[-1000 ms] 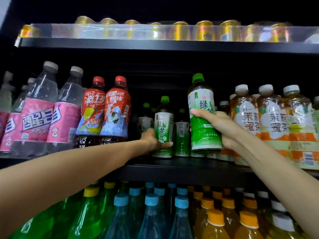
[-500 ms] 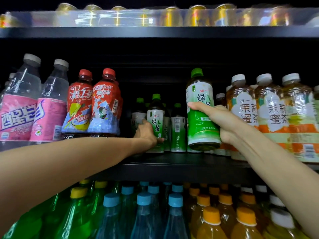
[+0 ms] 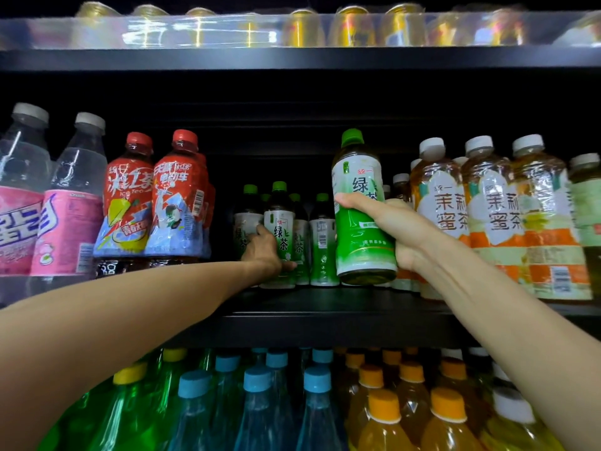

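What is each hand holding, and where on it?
Right hand grips the front green tea bottle around its middle. Left hand grips the rear green tea bottle low on its body.

Dim, black recess over the middle shelf (image 3: 325, 323); front light brightens the bottle labels (image 3: 497, 222). Glare streaks the clear rail (image 3: 195, 32) on top, and the cans (image 3: 349, 27) behind it are blurred. The edges bow outward.

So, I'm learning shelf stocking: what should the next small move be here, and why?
Probably the left hand should slide the rear green tea bottle it grips to the front of the shelf. That row stands far back with bare shelf before it, and the right hand holds a second green tea bottle off the shelf, likely to go behind.
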A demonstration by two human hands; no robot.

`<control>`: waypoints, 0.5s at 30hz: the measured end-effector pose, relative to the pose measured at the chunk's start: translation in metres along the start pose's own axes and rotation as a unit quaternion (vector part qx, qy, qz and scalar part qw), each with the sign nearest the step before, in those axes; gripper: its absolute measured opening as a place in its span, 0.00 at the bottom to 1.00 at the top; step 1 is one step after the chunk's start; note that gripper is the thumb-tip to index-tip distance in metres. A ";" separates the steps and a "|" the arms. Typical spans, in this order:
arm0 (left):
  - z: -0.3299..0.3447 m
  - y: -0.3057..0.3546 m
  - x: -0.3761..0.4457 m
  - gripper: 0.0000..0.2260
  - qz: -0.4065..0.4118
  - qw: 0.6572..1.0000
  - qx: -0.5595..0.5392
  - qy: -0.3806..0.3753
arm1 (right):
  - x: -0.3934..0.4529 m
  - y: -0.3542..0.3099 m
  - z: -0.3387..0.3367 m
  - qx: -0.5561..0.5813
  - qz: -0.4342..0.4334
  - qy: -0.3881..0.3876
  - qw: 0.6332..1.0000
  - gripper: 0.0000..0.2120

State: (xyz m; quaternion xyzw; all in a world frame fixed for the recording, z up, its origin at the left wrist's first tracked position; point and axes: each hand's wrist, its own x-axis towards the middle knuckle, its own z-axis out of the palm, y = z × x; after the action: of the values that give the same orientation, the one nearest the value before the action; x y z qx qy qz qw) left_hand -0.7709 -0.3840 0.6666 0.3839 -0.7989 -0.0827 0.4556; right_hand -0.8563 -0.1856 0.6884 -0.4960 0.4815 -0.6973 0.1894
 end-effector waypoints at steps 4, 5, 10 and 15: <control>-0.001 0.001 0.001 0.38 -0.011 1.000 -0.009 -0.013 | 0.000 0.001 0.000 -0.008 -0.001 -0.003 1.000 0.29; -0.003 0.001 0.003 0.38 -0.017 1.000 -0.013 -0.015 | -0.001 0.001 0.000 -0.013 -0.001 -0.004 1.000 0.28; -0.043 0.014 -0.006 0.24 0.052 0.997 -0.014 -0.046 | 0.000 0.004 0.002 -0.025 -0.006 0.003 1.000 0.27; -0.105 0.006 -0.093 0.26 0.316 0.944 -0.052 -0.075 | -0.002 0.014 0.010 -0.055 -0.030 -0.035 0.997 0.26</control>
State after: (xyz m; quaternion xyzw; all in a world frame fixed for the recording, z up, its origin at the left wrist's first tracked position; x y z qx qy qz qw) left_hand -0.6638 -0.2924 0.6676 0.0806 -0.9057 -0.0046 0.4162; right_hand -0.8499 -0.1955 0.6758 -0.5441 0.4973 -0.6570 0.1578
